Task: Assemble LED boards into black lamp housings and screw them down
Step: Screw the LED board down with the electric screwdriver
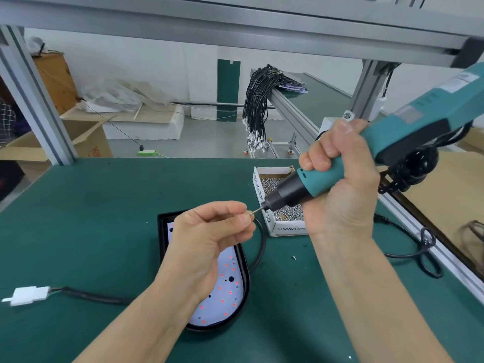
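- Hands meet above a green bench mat [104,205]: the left hand [209,231] pinches a small screw [251,212] at the bit of a teal electric screwdriver [340,169], which the right hand [343,179] grips around its barrel.
- Below the left hand lies the black lamp housing [245,279] with a white LED board [225,289] seated inside, partly hidden by the left wrist.
- Just behind the bit, an open cardboard box of screws [277,226] stands on the mat.
- A black cable [89,296] with a white connector [28,296] trails left from the housing.
- A loose screw [294,257] lies near the right forearm.
- Bundled black wire harnesses [258,106] hang from the rail behind.
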